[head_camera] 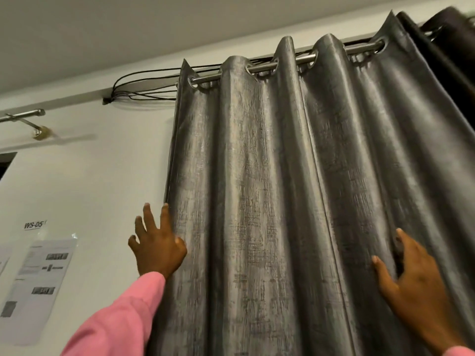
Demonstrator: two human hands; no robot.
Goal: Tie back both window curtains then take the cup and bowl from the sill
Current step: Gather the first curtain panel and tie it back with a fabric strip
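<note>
Two hands on a grey curtain [270,201] hanging closed against a white wall [102,163].
The curtain hangs in deep folds by metal rings from a steel rod [305,59] just under the ceiling [128,27], and a darker curtain [449,60] bunches at the rod's right end. The left hand [158,250], in a pink sleeve [115,317], is spread open at the curtain's left edge, thumb on the fabric and fingers over the wall. The right hand [406,278] lies against a fold further right; its fingers sink into the crease, so I cannot tell whether it grips. Black cables [144,83] run along the wall top. Printed sheets [41,278] and a "WS-05" label [33,224] hang on the left, below a short second rod [23,115].
</note>
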